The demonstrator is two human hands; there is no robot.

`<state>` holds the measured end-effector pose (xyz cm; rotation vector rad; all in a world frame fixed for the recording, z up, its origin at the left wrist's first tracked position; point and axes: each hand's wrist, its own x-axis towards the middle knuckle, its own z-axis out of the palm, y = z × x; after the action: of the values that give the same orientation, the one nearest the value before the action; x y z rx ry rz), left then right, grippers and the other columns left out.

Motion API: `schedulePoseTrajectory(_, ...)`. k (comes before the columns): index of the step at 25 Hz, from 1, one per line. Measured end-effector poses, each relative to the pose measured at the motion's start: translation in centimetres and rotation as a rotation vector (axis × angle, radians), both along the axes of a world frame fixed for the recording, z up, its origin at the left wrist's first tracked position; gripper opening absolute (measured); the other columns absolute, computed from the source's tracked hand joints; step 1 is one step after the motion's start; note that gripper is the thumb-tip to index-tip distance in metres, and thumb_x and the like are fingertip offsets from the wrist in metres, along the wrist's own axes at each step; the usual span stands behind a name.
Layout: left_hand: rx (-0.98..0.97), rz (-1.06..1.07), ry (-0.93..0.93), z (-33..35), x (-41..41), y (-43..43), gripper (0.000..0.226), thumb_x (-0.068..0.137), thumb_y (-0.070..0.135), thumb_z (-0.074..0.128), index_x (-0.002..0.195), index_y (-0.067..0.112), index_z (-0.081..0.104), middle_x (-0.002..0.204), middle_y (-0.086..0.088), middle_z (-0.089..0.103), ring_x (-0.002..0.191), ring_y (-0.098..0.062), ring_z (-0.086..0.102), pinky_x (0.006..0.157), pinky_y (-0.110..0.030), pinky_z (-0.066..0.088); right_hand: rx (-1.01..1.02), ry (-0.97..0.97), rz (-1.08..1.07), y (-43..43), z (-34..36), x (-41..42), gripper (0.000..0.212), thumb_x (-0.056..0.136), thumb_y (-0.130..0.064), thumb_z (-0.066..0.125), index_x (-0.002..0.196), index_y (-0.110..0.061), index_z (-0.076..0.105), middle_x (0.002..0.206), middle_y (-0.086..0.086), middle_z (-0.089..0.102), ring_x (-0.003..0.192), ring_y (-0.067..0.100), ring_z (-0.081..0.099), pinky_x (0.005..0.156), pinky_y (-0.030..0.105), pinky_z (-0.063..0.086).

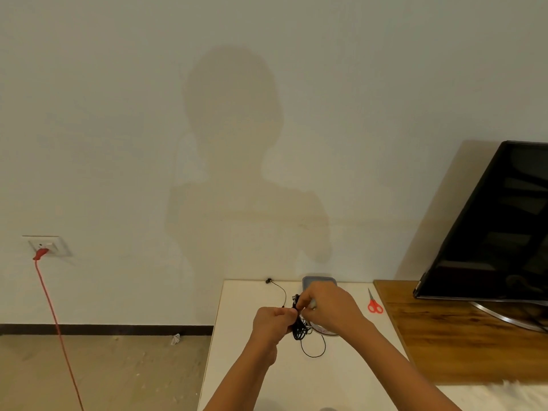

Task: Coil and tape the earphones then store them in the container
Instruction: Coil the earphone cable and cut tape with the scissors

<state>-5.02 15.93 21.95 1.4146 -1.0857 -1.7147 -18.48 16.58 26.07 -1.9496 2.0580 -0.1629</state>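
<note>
Black wired earphones (299, 330) are bunched into a loose coil above the white table (237, 336). My left hand (274, 320) grips the coil from the left. My right hand (327, 304) pinches the top of the bundle from the right. One earbud (269, 281) trails away to the table's far edge on its cable, and a loop of cable (313, 350) hangs down onto the table. A clear container with a grey rim (318, 280) stands behind my right hand, mostly hidden. Whether tape is on the bundle I cannot tell.
Red-handled scissors (374, 304) lie on the table to the right. A wooden stand (459, 336) with a black TV (498, 232) borders the table's right side. A red cord (56, 321) hangs from a wall socket at left. The wall rises just behind the table.
</note>
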Motion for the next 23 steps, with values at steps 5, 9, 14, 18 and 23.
schedulePoseTrajectory(5, -0.196, -0.115, -0.368, -0.5, -1.3, 0.8, 0.035, 0.089, 0.003, 0.044, 0.055, 0.01, 0.041, 0.06, -0.008, 0.046, 0.048, -0.013, 0.031, 0.041, -0.014, 0.022, -0.037, 0.202, 0.079, 0.1, -0.5, 0.8, 0.023, 0.087, -0.022, 0.058, 0.105, -0.031, 0.071, 0.106, -0.005, 0.067, 0.091, 0.018, 0.065, 0.075, 0.029, 0.054)
schedulePoseTrajectory(9, -0.149, -0.168, -0.158, -0.6, -0.2, 0.5, 0.027, 0.095, 0.011, 0.048, 0.079, 0.001, 0.068, 0.078, -0.009, 0.07, 0.069, -0.018, 0.063, 0.062, -0.018, 0.044, -0.072, 0.157, 0.091, 0.3, -0.2, 0.2, 0.022, 0.084, -0.027, 0.058, 0.102, -0.032, 0.07, 0.102, -0.008, 0.066, 0.089, 0.014, 0.062, 0.067, 0.024, 0.047)
schedulePoseTrajectory(14, -0.085, -0.222, 0.109, -0.3, 1.3, -0.1, 0.025, 0.1, 0.015, 0.047, 0.09, 0.003, 0.067, 0.073, 0.002, 0.069, 0.05, 0.004, 0.057, 0.054, -0.005, 0.042, -0.123, -0.012, 0.06, 0.3, 0.7, -1.2, 0.015, 0.07, -0.032, 0.063, 0.086, -0.033, 0.063, 0.09, -0.012, 0.066, 0.077, 0.005, 0.051, 0.053, 0.018, 0.032)
schedulePoseTrajectory(18, -0.195, -0.162, -0.031, -0.6, 1.2, -0.3, 0.032, 0.098, 0.014, 0.048, 0.076, 0.012, 0.07, 0.085, -0.001, 0.074, 0.085, -0.011, 0.067, 0.073, -0.015, 0.049, -0.087, -0.148, 0.13, 0.3, 1.3, -1.9, 0.011, 0.069, -0.033, 0.068, 0.078, -0.033, 0.063, 0.083, -0.011, 0.065, 0.078, 0.005, 0.054, 0.06, 0.023, 0.039)
schedulePoseTrajectory(23, -0.418, -0.09, -0.328, -0.9, 0.7, -0.3, 0.028, 0.096, 0.018, 0.048, 0.073, 0.017, 0.065, 0.076, 0.0, 0.071, 0.071, -0.012, 0.062, 0.062, -0.015, 0.044, -0.107, -0.167, 0.183, 0.8, 0.9, -2.6, 0.019, 0.077, -0.027, 0.059, 0.092, -0.027, 0.071, 0.078, -0.009, 0.064, 0.065, 0.0, 0.05, 0.06, 0.023, 0.043)
